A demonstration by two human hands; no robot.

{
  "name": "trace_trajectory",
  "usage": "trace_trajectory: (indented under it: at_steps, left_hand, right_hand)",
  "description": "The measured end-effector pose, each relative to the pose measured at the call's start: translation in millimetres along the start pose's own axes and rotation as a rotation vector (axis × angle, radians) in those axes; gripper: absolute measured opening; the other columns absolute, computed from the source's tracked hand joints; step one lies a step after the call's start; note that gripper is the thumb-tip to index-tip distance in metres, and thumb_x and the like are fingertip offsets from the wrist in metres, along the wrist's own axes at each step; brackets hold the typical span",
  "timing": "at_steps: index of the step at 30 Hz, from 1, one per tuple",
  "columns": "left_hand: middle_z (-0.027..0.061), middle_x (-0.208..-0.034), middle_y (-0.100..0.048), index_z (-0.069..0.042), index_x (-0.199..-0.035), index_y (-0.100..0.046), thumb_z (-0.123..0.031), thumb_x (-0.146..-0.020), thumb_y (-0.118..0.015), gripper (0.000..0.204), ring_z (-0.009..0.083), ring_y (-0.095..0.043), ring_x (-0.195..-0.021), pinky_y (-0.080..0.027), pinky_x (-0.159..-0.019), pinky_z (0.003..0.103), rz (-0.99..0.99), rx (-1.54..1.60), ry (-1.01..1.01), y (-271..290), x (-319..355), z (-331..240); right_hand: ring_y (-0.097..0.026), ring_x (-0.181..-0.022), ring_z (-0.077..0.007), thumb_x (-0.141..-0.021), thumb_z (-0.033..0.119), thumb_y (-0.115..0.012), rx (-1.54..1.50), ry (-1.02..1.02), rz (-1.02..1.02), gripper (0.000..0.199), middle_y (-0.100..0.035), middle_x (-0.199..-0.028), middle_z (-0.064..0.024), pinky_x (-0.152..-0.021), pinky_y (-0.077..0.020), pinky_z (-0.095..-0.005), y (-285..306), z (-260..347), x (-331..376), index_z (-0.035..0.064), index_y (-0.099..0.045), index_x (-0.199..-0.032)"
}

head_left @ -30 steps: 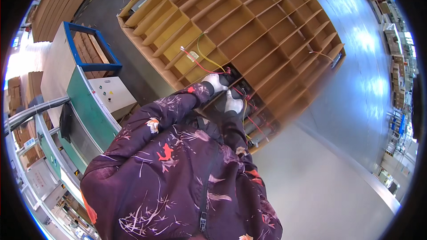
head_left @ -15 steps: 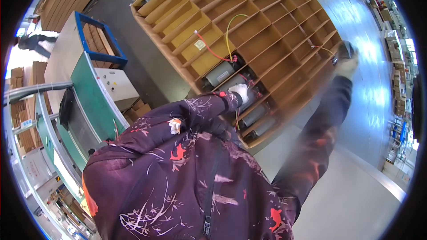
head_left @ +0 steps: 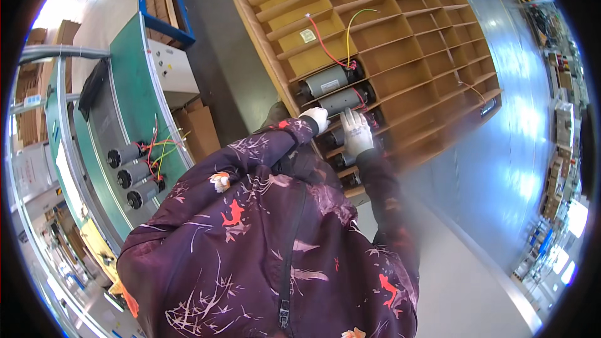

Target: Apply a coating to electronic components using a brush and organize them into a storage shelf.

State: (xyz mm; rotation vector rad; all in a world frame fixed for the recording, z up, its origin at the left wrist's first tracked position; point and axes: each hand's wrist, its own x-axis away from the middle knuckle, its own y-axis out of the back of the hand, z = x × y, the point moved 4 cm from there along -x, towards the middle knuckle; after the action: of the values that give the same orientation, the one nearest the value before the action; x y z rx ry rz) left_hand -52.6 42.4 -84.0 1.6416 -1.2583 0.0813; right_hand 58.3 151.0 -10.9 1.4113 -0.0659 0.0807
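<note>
A grey cylindrical motor (head_left: 339, 101) lies in a slot of a divided cardboard crate (head_left: 400, 99), second in the row behind another grey motor (head_left: 325, 82). At its left end the left hand (head_left: 317, 119), gloved in white, is placed with its fingers curled; whether the motor is pinched by them cannot be made out. By its right, black-capped end the right hand (head_left: 357, 133), also gloved, is laid with its fingers stretched out, nearly straight, and the fingertips brought up to the motor's near side; contact cannot be confirmed. Nearer the body, further motors (head_left: 343, 161) are partly hidden by the right hand and the sleeves.

From the far motor, a red wire (head_left: 320, 39) and a yellow wire (head_left: 348, 34) are led up across the crate's partitions. A white label (head_left: 307, 36) is seen in a yellowish compartment. At the crate's right corner, a thin cable (head_left: 471, 89) is draped near a cutout.

To the left, three motors (head_left: 133, 174) with red, yellow and green leads are set side by side on a green bench (head_left: 128, 56). Beyond it, a pale control box (head_left: 172, 66) with buttons is seen below a blue frame (head_left: 181, 32). A dark purple patterned jacket (head_left: 263, 225) is worn.
</note>
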Motion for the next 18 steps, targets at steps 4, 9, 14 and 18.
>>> trace_trajectory:
  at_steps: [4,9,14,18]
  left_hand:
    - [0.0191,-0.102,-0.070,-0.005,-0.101,-0.072,-0.019,-0.082,-0.059,0.027,0.0342,-0.067,-0.098,-0.054,-0.085,0.043,-0.034,0.013,0.061,-4.0,7.1,-10.3]
    - [0.0205,-0.090,-0.070,-0.003,-0.093,-0.071,-0.024,-0.083,-0.058,0.027,0.0353,-0.069,-0.087,-0.055,-0.080,0.045,-0.070,0.016,0.054,-6.3,18.7,-2.0]
    - [0.0193,-0.113,-0.063,-0.001,-0.116,-0.061,-0.017,-0.077,-0.058,0.042,0.0343,-0.062,-0.106,-0.051,-0.088,0.044,-0.065,-0.086,-0.073,-13.9,47.6,-18.4]
    - [0.0214,-0.132,-0.052,-0.001,-0.138,-0.040,-0.018,-0.072,-0.062,0.071,0.0346,-0.052,-0.123,-0.044,-0.101,0.043,0.006,0.011,-0.064,-55.1,27.1,-6.1]
  right_hand:
    - [-0.038,-0.138,-0.0274,-0.080,0.018,-0.057,0.168,0.176,0.178,0.062,-0.046,-0.144,-0.0131,-0.116,-0.0249,-0.0414,-23.0,3.3,3.7,0.0022,-0.045,-0.139]
    - [-0.046,-0.130,-0.0276,-0.082,0.022,-0.056,0.166,0.155,0.240,0.054,-0.054,-0.133,-0.0155,-0.114,-0.0284,-0.0415,-54.4,-1.3,-15.5,0.0005,-0.051,-0.131]
    - [-0.057,-0.120,-0.0264,-0.086,0.032,-0.055,0.248,-0.039,0.631,0.040,-0.065,-0.123,-0.0114,-0.106,-0.0352,-0.0410,-74.5,-8.7,-44.3,0.0099,-0.067,-0.117]
    - [-0.066,-0.108,-0.0263,-0.083,0.028,-0.057,0.174,-0.063,0.761,0.031,-0.070,-0.112,-0.0126,-0.094,-0.0472,-0.0399,-72.6,-5.7,-64.5,0.0113,-0.072,-0.105]
